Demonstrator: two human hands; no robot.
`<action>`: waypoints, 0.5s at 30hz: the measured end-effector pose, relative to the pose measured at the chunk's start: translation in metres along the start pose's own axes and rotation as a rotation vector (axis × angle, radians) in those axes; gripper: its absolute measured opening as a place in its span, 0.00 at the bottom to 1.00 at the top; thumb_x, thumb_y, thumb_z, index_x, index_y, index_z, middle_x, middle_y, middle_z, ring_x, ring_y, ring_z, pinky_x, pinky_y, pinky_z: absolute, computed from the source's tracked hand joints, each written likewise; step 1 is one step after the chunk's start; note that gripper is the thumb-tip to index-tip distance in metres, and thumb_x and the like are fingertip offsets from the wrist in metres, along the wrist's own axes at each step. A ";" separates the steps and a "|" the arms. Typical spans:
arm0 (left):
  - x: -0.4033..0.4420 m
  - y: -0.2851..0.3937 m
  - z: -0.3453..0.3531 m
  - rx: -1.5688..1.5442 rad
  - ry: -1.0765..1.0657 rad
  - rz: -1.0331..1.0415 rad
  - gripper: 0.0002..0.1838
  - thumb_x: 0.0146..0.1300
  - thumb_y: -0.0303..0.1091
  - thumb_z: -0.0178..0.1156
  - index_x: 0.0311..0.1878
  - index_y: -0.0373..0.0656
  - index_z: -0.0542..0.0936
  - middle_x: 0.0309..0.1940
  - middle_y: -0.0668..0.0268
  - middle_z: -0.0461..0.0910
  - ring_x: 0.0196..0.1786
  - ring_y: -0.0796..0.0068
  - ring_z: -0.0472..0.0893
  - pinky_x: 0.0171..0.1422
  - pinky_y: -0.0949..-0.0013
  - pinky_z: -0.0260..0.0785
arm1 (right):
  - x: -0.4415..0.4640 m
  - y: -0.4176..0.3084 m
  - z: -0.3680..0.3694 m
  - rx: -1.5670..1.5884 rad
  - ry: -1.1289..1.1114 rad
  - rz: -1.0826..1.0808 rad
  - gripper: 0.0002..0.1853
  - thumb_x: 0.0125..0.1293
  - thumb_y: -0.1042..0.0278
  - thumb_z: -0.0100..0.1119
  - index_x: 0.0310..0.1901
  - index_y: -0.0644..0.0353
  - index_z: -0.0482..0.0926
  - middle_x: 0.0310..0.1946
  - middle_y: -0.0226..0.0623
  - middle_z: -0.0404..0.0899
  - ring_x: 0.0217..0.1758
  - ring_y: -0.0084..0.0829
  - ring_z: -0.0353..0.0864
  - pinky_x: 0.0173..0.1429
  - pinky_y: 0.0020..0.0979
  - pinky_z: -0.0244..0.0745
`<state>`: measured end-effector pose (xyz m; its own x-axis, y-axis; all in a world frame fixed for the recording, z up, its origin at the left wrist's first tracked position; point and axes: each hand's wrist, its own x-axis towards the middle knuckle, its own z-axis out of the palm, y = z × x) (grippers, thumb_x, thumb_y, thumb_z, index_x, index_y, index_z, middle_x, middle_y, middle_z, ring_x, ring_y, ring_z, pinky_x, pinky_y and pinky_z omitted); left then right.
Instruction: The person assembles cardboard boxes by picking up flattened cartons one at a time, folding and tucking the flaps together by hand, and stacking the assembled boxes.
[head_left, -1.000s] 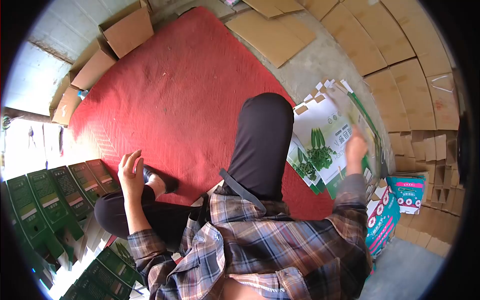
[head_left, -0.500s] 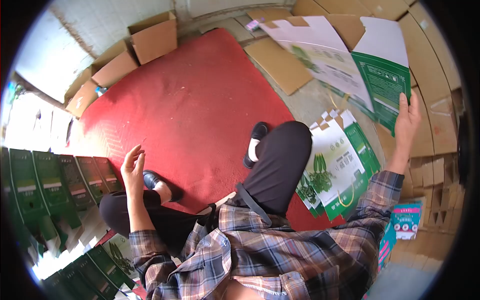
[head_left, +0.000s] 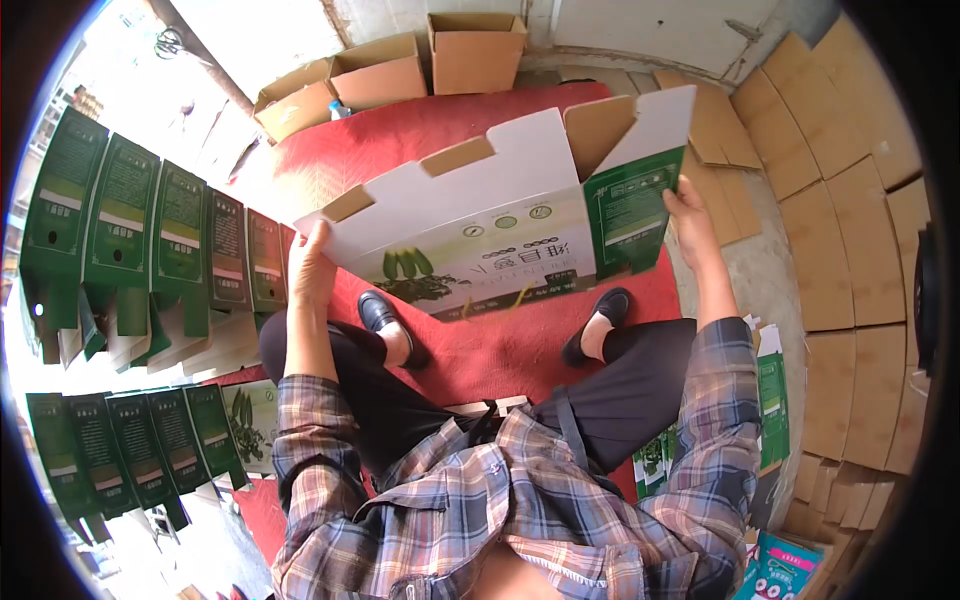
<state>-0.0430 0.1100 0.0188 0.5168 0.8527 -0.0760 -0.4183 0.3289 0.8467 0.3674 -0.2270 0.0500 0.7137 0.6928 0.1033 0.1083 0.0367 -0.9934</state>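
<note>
A white-and-green printed carton (head_left: pixel 535 240) is held up in front of me, above my feet. Its white and brown top flaps stand open, and green vegetables are pictured on the broad face. At its left end, my left hand (head_left: pixel 312 268) is closed on the edge near the corner. My right hand (head_left: pixel 692 225) pinches the edge of the green side panel at the other end. More printed cartons (head_left: pixel 772 395) lie beside my right leg, partly hidden by my sleeve.
Rows of green cartons stand at the left, an upper row (head_left: pixel 125 215) and a lower row (head_left: pixel 120 440). Open brown boxes (head_left: pixel 378 72) line the far edge of the red carpet (head_left: pixel 440 120). Stacked brown cardboard (head_left: pixel 825 270) fills the right side. A teal printed package (head_left: pixel 778 565) sits lower right.
The carton has come from the right to in front of me, in my right hand. My left hand, free before, now grips its left end. My view has turned rightward.
</note>
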 end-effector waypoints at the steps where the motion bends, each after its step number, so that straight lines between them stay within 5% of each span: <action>1: 0.001 -0.012 -0.004 0.010 0.009 -0.014 0.24 0.61 0.33 0.67 0.58 0.39 0.72 0.52 0.65 0.77 0.56 0.71 0.75 0.64 0.63 0.64 | 0.009 0.011 0.003 -0.157 0.032 0.111 0.16 0.71 0.75 0.46 0.58 0.62 0.72 0.52 0.31 0.78 0.57 0.25 0.72 0.65 0.27 0.60; 6: -0.007 -0.030 -0.009 0.037 0.088 -0.087 0.21 0.60 0.31 0.67 0.55 0.39 0.73 0.48 0.66 0.79 0.52 0.71 0.78 0.61 0.64 0.68 | 0.017 0.055 0.018 -0.362 0.110 0.188 0.17 0.69 0.73 0.47 0.59 0.62 0.69 0.52 0.37 0.76 0.58 0.30 0.72 0.65 0.31 0.62; 8: -0.009 -0.033 -0.008 0.065 0.099 -0.109 0.22 0.59 0.32 0.68 0.55 0.39 0.73 0.48 0.65 0.79 0.52 0.71 0.78 0.61 0.64 0.67 | 0.015 0.044 0.041 -0.328 0.171 -0.138 0.23 0.64 0.67 0.57 0.59 0.66 0.70 0.50 0.46 0.77 0.58 0.37 0.73 0.64 0.35 0.63; 9: -0.010 -0.033 -0.006 0.092 0.109 -0.120 0.23 0.59 0.32 0.69 0.55 0.39 0.73 0.47 0.65 0.79 0.52 0.71 0.78 0.60 0.64 0.67 | 0.017 0.046 0.043 -0.356 0.145 -0.159 0.39 0.59 0.57 0.66 0.67 0.65 0.60 0.60 0.53 0.68 0.66 0.43 0.66 0.69 0.38 0.58; 10: -0.012 -0.036 -0.004 0.095 0.115 -0.124 0.23 0.59 0.32 0.69 0.55 0.39 0.73 0.47 0.65 0.79 0.52 0.71 0.78 0.60 0.64 0.67 | 0.016 0.050 0.046 -0.355 0.141 -0.153 0.39 0.59 0.57 0.66 0.67 0.65 0.60 0.60 0.53 0.68 0.66 0.43 0.66 0.69 0.38 0.58; 13: -0.016 -0.046 0.000 0.187 0.087 -0.113 0.22 0.55 0.32 0.71 0.52 0.37 0.76 0.46 0.64 0.80 0.50 0.72 0.77 0.60 0.65 0.65 | 0.016 0.057 0.062 -0.509 0.320 -0.064 0.67 0.42 0.44 0.78 0.74 0.64 0.41 0.68 0.63 0.49 0.73 0.51 0.53 0.74 0.45 0.53; 15: -0.020 -0.049 0.003 0.244 0.115 -0.110 0.21 0.55 0.31 0.71 0.51 0.35 0.77 0.45 0.64 0.80 0.48 0.72 0.78 0.59 0.66 0.66 | 0.015 0.059 0.071 -0.572 0.332 -0.042 0.68 0.40 0.44 0.79 0.74 0.64 0.41 0.68 0.62 0.50 0.72 0.52 0.53 0.73 0.46 0.53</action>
<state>-0.0309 0.0755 -0.0194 0.4557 0.8621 -0.2219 -0.1652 0.3268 0.9305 0.3359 -0.1633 -0.0107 0.8661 0.4373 0.2422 0.4262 -0.3926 -0.8150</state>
